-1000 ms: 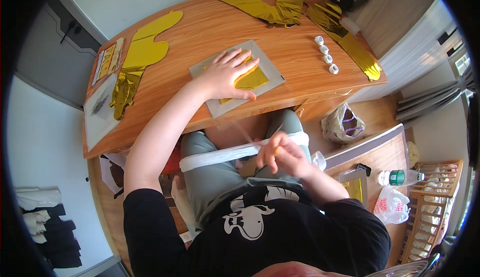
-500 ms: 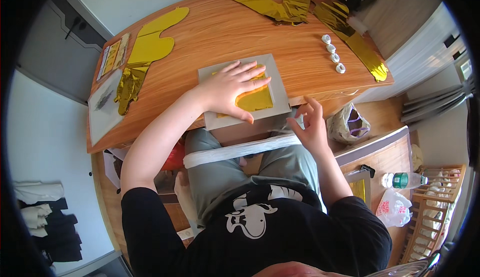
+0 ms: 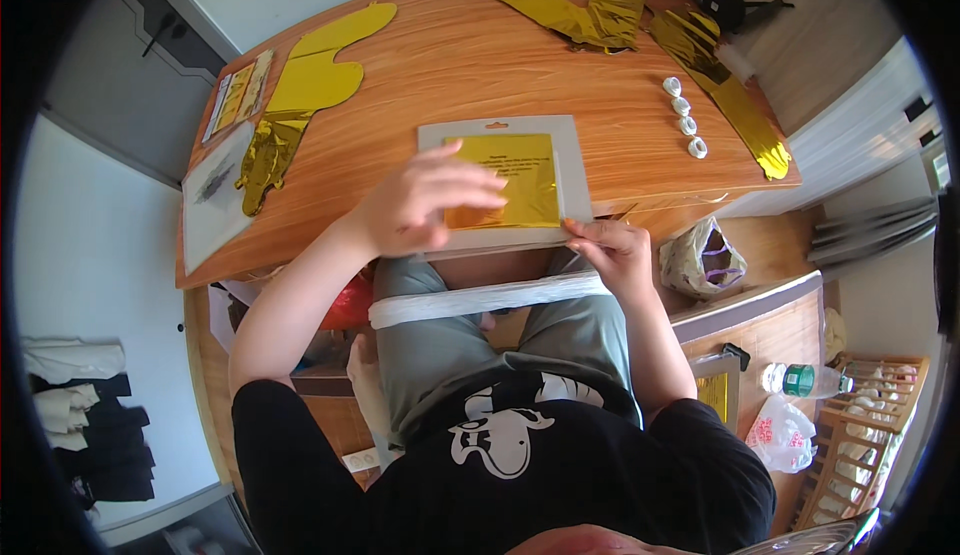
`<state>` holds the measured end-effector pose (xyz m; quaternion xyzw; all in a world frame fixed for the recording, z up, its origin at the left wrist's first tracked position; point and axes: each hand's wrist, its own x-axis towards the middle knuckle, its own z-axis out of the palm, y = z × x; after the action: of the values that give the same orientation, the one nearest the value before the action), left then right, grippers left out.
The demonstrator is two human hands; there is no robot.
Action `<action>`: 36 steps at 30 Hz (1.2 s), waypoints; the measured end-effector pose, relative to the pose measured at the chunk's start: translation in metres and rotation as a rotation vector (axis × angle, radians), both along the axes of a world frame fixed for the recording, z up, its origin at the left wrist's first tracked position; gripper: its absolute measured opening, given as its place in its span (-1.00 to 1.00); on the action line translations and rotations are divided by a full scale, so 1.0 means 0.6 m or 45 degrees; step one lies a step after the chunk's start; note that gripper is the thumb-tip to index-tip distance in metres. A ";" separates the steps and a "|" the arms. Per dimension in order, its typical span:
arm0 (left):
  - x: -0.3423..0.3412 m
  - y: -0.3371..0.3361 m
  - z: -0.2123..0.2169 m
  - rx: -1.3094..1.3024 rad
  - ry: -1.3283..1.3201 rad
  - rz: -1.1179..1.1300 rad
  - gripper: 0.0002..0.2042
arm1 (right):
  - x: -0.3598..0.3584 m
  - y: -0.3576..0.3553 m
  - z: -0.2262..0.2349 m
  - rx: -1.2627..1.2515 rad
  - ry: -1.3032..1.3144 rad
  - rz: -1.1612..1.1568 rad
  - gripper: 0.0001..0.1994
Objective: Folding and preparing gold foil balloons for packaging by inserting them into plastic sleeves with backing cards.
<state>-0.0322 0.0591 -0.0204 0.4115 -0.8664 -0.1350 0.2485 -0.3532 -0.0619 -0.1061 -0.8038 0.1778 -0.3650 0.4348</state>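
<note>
A flat grey-bordered package [image 3: 572, 155] with a hang hole and folded gold foil [image 3: 535, 180] in its middle lies at the table's front edge. My right hand [image 3: 615, 247] pinches its near right corner between thumb and fingers. Over the package's left side hovers my left hand [image 3: 425, 200], fingers stretched out and slightly blurred, with nothing in it. It covers part of the foil. Across my thighs rests a long white strip [image 3: 480, 301] that looks like rolled plastic.
Flat gold foil shapes lie on the wooden table [image 3: 430, 75]: a curvy one [image 3: 320, 80] left, a triangular one [image 3: 560, 5] at the back, a long one [image 3: 745, 125] right. Several small white rolls [image 3: 687, 126] stand in a row. A bag-lined bin [image 3: 703, 260] sits below, right.
My left hand has lifted off the package and drawn back left. My right hand, empty before, now holds the package's near right corner.
</note>
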 end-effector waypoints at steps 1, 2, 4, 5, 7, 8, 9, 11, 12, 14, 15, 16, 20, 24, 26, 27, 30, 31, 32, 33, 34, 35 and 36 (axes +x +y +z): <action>-0.009 0.026 0.003 0.068 0.067 0.072 -0.18 | -0.003 0.001 0.000 0.001 -0.008 -0.030 -0.77; -0.019 0.054 0.001 0.072 0.074 0.076 -0.18 | -0.007 0.005 0.000 0.005 0.000 -0.025 -0.77; -0.036 0.100 -0.009 0.070 -0.015 0.400 -0.17 | -0.014 0.012 0.000 0.123 0.051 -0.076 -0.79; -0.050 0.121 -0.018 0.059 -0.041 0.546 -0.29 | -0.011 0.017 0.004 0.126 0.054 -0.061 -0.79; -0.059 0.149 -0.060 -0.095 -0.065 0.622 -0.39 | -0.006 0.028 0.014 0.008 0.036 0.013 -0.78; -0.066 0.156 -0.074 -0.258 -0.085 0.669 -0.48 | -0.007 0.032 0.016 0.010 0.042 0.020 -0.78; -0.076 0.162 -0.080 -0.320 -0.005 0.717 -0.64 | -0.008 0.036 0.017 0.035 0.052 0.021 -0.78; -0.079 0.183 -0.110 -0.400 0.133 0.746 -0.65 | -0.010 0.039 0.026 0.056 0.065 0.028 -0.78; -0.079 0.187 -0.133 -0.463 0.275 0.765 -0.66 | -0.011 0.036 0.027 0.063 0.121 0.091 -0.78; -0.092 0.199 -0.167 -0.454 0.402 0.806 -0.71 | -0.013 0.037 0.025 0.069 0.182 0.149 -0.77; -0.103 0.204 -0.179 -0.434 0.607 0.883 -0.71 | -0.016 0.039 0.021 0.078 0.166 0.165 -0.77; -0.112 0.210 -0.190 -0.408 0.813 0.958 -0.70 | -0.020 0.042 0.017 0.089 0.152 0.180 -0.77; -0.127 0.223 -0.180 -0.503 0.677 1.116 -0.73 | -0.028 0.052 -0.019 0.318 0.032 0.093 -0.80; -0.127 0.237 -0.188 -0.195 1.020 1.207 -0.80 | -0.013 0.083 -0.038 0.734 -0.076 -0.078 -0.89; -0.122 0.244 -0.200 0.205 1.371 1.165 -0.81 | -0.008 0.085 -0.046 0.837 -0.003 -0.189 -0.92; -0.122 0.242 -0.202 0.230 1.422 1.137 -0.80 | -0.005 0.083 -0.054 0.881 -0.001 -0.209 -0.92; -0.130 0.237 -0.206 0.373 1.681 1.215 -0.79 | 0.013 0.084 -0.061 0.996 -0.144 -0.235 -0.88; -0.129 0.236 -0.219 0.336 1.733 1.190 -0.78 | 0.010 0.082 -0.062 1.085 -0.101 -0.216 -0.85; -0.129 0.233 -0.226 0.341 1.734 1.193 -0.78 | 0.011 0.081 -0.064 1.089 -0.099 -0.218 -0.85; -0.133 0.229 -0.230 0.271 1.756 1.201 -0.78 | 0.013 0.081 -0.065 1.104 -0.102 -0.215 -0.83; -0.137 0.225 -0.233 0.199 1.777 1.207 -0.78 | 0.014 0.081 -0.066 1.118 -0.107 -0.211 -0.82; -0.142 0.221 -0.234 0.203 1.776 1.209 -0.78 | 0.018 0.083 -0.060 1.123 -0.117 -0.216 -0.78; -0.149 0.216 -0.234 0.082 1.762 1.213 -0.78 | 0.017 0.084 -0.061 1.126 -0.118 -0.218 -0.78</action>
<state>-0.1214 0.1887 -0.1610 0.5644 -0.2479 -0.2622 0.7424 -0.3427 -0.0116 -0.1428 -0.5060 0.3630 -0.3242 0.7121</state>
